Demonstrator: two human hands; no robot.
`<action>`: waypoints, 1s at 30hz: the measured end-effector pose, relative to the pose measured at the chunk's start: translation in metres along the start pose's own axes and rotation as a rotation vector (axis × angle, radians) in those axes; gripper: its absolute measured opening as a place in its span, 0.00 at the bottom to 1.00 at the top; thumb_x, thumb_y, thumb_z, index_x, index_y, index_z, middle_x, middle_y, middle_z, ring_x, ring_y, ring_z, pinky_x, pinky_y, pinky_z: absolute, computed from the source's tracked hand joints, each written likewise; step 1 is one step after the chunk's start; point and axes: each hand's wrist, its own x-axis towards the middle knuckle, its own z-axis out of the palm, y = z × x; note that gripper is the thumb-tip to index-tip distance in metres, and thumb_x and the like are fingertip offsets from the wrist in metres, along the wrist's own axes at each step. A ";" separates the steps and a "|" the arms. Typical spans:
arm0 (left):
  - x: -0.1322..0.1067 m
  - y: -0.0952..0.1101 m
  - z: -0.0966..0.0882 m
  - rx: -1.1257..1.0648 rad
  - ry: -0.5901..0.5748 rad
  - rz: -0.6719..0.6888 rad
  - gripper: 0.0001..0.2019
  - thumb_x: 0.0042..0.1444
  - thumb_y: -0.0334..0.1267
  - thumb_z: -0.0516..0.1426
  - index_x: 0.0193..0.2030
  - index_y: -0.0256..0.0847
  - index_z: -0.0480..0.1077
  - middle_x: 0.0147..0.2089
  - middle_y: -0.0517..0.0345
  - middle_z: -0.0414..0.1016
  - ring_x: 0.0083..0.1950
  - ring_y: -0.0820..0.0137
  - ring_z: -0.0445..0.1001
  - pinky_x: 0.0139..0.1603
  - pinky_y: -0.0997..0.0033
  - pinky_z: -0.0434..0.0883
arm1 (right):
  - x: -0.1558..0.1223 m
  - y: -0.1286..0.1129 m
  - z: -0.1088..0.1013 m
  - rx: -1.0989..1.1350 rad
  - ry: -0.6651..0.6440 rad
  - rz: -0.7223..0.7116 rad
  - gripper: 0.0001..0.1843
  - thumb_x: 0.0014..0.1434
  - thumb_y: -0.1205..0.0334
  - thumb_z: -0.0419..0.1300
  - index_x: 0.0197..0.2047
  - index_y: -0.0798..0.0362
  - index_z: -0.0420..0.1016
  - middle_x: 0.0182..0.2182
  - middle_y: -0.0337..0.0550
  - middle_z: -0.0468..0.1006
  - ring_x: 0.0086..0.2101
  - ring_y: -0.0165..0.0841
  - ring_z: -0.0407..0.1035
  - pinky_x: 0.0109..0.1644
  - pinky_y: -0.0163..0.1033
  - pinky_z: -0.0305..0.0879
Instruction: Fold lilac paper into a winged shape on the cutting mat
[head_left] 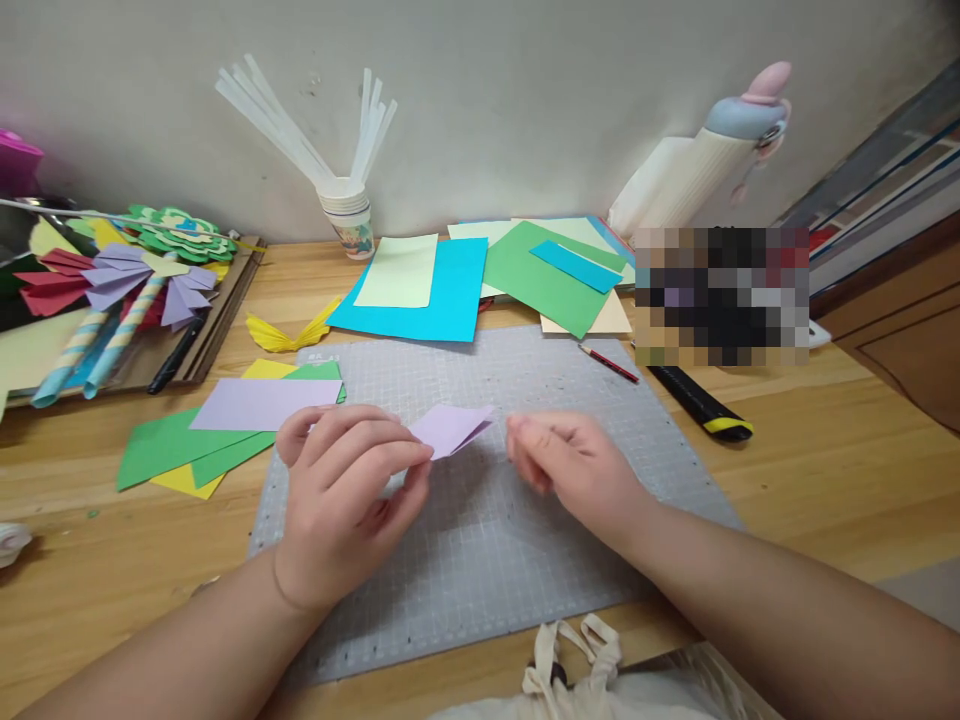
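Above the grey cutting mat (585,540), my left hand (352,490) pinches a folded piece of light purple paper (454,428) between thumb and fingertips. The paper's right end shows its layers slightly apart. Just to the right of that end is my right hand (570,465), its fingers curled in and the thumb against them. A small gap separates it from the paper, and nothing shows in its fingers. Behind my left hand, a flat purple paper strip (259,403) lies over green paper pieces (165,445) and yellow paper (191,482).
Blue paper (457,300) and green paper (540,270) lie at the mat's far edge, near a pencil (609,363). A paper cup (350,222) of white straws and a bottle (694,180) stand by the wall. A black-and-yellow cutter-like tool (697,402) lies right. Paper crafts (142,275) sit left.
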 end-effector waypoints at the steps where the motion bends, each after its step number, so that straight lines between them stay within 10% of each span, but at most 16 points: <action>1: -0.001 0.002 0.000 0.028 0.008 0.027 0.08 0.53 0.26 0.62 0.34 0.45 0.70 0.32 0.62 0.79 0.39 0.64 0.76 0.49 0.53 0.59 | -0.002 0.000 0.004 0.087 -0.148 0.110 0.28 0.66 0.45 0.48 0.18 0.51 0.61 0.15 0.34 0.61 0.16 0.26 0.58 0.20 0.35 0.54; 6: -0.003 0.007 0.003 0.034 -0.026 0.156 0.06 0.55 0.28 0.62 0.35 0.44 0.72 0.33 0.64 0.81 0.40 0.65 0.76 0.52 0.54 0.55 | -0.001 0.001 0.015 0.602 -0.396 0.494 0.20 0.57 0.44 0.59 0.31 0.55 0.69 0.20 0.37 0.74 0.13 0.23 0.63 0.13 0.27 0.49; 13: -0.006 0.004 0.008 -0.039 -0.202 0.182 0.06 0.60 0.28 0.58 0.37 0.44 0.72 0.35 0.65 0.80 0.42 0.68 0.74 0.57 0.56 0.54 | 0.010 0.005 0.003 0.273 -0.501 0.575 0.15 0.63 0.52 0.53 0.29 0.52 0.64 0.16 0.32 0.70 0.12 0.24 0.62 0.14 0.29 0.50; 18: -0.007 0.003 0.011 0.023 -0.380 0.116 0.07 0.62 0.30 0.56 0.35 0.45 0.71 0.35 0.66 0.78 0.45 0.67 0.73 0.60 0.56 0.53 | 0.013 0.002 -0.011 -0.535 -0.300 0.086 0.12 0.63 0.58 0.56 0.29 0.53 0.70 0.22 0.35 0.72 0.23 0.27 0.65 0.27 0.34 0.56; 22: -0.007 0.005 0.010 0.051 -0.494 0.050 0.08 0.62 0.29 0.53 0.34 0.45 0.70 0.34 0.66 0.78 0.46 0.66 0.73 0.61 0.55 0.52 | 0.015 0.002 -0.024 -0.792 -0.518 -0.341 0.15 0.63 0.70 0.52 0.48 0.50 0.76 0.34 0.40 0.78 0.33 0.31 0.69 0.35 0.36 0.57; 30: -0.009 0.007 0.010 0.039 -0.513 -0.028 0.07 0.62 0.31 0.54 0.35 0.46 0.71 0.35 0.64 0.77 0.46 0.64 0.72 0.62 0.52 0.51 | 0.017 0.005 -0.027 -1.039 -0.619 -0.489 0.21 0.65 0.68 0.49 0.56 0.46 0.74 0.31 0.40 0.73 0.28 0.32 0.66 0.28 0.38 0.48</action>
